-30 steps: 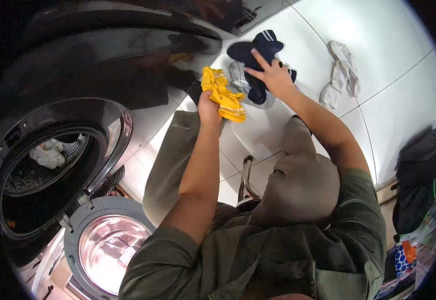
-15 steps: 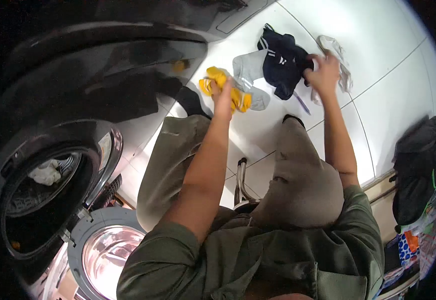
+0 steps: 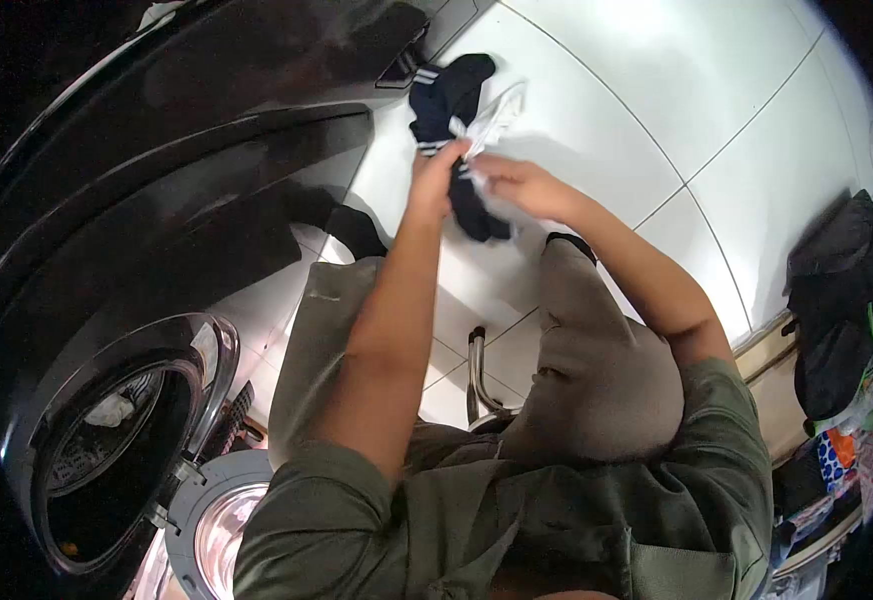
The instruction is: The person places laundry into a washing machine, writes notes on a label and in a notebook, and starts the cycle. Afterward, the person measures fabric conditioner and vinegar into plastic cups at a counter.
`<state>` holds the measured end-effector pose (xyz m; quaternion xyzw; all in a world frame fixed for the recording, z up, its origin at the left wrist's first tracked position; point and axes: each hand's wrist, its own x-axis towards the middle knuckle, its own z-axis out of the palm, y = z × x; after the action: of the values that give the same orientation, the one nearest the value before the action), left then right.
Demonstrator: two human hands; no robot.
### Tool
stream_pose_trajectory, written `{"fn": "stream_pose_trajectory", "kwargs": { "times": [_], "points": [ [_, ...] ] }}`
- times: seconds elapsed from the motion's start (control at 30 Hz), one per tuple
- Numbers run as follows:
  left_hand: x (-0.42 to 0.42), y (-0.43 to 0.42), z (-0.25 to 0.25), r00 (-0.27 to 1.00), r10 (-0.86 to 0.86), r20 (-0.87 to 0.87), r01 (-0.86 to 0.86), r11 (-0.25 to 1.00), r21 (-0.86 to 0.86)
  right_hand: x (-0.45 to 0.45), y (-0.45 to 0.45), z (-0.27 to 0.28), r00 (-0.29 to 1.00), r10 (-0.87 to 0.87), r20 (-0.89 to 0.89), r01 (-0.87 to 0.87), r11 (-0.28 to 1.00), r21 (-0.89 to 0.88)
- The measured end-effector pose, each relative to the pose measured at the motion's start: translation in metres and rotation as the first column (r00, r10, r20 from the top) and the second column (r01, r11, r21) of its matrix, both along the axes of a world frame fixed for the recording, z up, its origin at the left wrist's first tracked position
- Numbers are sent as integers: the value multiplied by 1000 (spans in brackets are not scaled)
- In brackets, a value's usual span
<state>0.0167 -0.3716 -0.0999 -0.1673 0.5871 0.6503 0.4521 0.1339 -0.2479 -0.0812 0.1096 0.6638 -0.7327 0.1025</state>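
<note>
My left hand (image 3: 439, 178) is closed around a bunch of socks above the white tiled floor. In the bunch are black socks (image 3: 450, 92) with white stripes, one end hanging below my fingers, and a white sock (image 3: 502, 112) that sticks out to the upper right. My right hand (image 3: 522, 188) is beside it, slightly blurred, its bent fingers closed at the white sock by my left thumb. A pale, smeared piece of cloth (image 3: 503, 212) shows under my right hand; its kind I cannot make out.
A black machine (image 3: 177, 180) fills the left side. Its round door (image 3: 222, 520) stands open at the lower left, with laundry (image 3: 112, 408) inside the drum. A metal stool leg (image 3: 476, 370) is between my knees. A black bag (image 3: 837, 300) hangs at the right.
The black and white socks have left the floor at the right and are bunched at my left hand. My right hand moved left to meet it. The yellow and grey socks no longer show distinctly.
</note>
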Motion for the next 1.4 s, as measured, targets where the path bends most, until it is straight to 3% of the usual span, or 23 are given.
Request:
{"fn": "stream_pose_trajectory", "kwargs": {
  "times": [0.03, 0.1, 0.13, 0.17, 0.2, 0.23, 0.3, 0.4, 0.47, 0.53, 0.63, 0.7, 0.8, 0.87, 0.93, 1.0, 1.07, 1.13, 1.2, 1.27, 1.3, 1.37, 1.4],
  "points": [
    [1, -15, 6, 998, -5, -65, 2, 999, -54, 5, 7, 13, 994, 98, 52, -91, 988, -122],
    [-2, -40, 21, 982, 160, 101, -155, 986, -57, 28, 19, -1, 947, -127, 296, 260, 844, -470],
    [-2, -47, 39, 970, 210, 123, -209, 978, -22, 37, 19, 5, 908, -242, 341, 222, 970, 97],
    [2, -59, 64, 945, 237, 224, -230, 971, -61, 48, 14, 15, 879, -366, 305, 104, 772, 627],
    [10, -63, 102, 935, 272, 230, -263, 962, -70, 64, 7, 10, 899, -304, 314, -52, 638, 768],
    [18, -71, 133, 923, 310, 229, -301, 951, -72, 81, 0, -7, 914, -246, 323, -187, 453, 872],
    [33, -117, 150, 935, 336, 110, -320, 937, -142, 102, 2, -37, 991, -98, 87, -50, 325, 944],
    [61, -160, 247, 928, 296, -224, -346, 909, -231, 109, 6, -73, 978, -114, 173, -120, 372, 920],
    [74, -218, 290, 797, 426, -427, -519, 846, -124, 110, 22, -94, 980, 199, 27, -76, 244, 967],
    [76, -274, 349, 584, 487, -649, -695, 713, -90, 102, 33, -84, 994, -101, 33, 26, 534, 845],
    [1, -377, 406, 240, 724, -647, -737, 570, 364, 101, 21, 3, 949, -301, -91, 288, 719, 632],
    [-83, -417, 443, -98, 635, -767, -714, 492, 499, 121, 12, 58, 892, -450, 34, 391, 808, 440],
    [-126, -318, 542, -141, 755, -640, -632, 429, 646, 156, 24, 99, 781, -599, 177, 529, 785, 323],
    [-207, -304, 532, -103, 635, -765, -379, 686, 621, 173, 29, 125, 723, -658, 211, 576, 743, 340],
    [-240, -262, 504, -132, 263, -956, -442, 847, 294, 169, 33, 148, 681, -710, 180, 628, 693, 354],
    [-264, -235, 452, -123, -391, -912, -552, 791, -265, 162, 30, 171, 625, -764, 163, 696, 639, 326],
    [-265, -215, 421, -103, -716, -691, -524, 629, -574, 132, 24, 206, 597, -790, 140, 739, 610, 287],
    [-271, -218, 401, -149, -789, -596, -488, 583, -650, 103, 15, 235, 581, -802, 137, 762, 596, 253],
    [-278, -229, 397, -257, -758, -600, -449, 643, -620, 81, 9, 256, 472, -881, 32, 874, 473, 111],
    [-275, -252, 402, -348, -666, -660, -391, 743, -543, 77, 28, 255, 511, -859, -37, 857, 505, 105],
    [-263, -264, 409, -298, -673, -677, -397, 732, -553, 74, 34, 255, 553, -827, -102, 832, 542, 118],
    [-193, -278, 455, 142, -826, -546, -420, 449, -789, 64, 33, 273, 574, -800, -174, 819, 555, 148],
    [-153, -273, 480, 128, -852, -508, -310, 452, -837, 54, 30, 281, 577, -802, -153, 817, 568, 100]
  ]
}}
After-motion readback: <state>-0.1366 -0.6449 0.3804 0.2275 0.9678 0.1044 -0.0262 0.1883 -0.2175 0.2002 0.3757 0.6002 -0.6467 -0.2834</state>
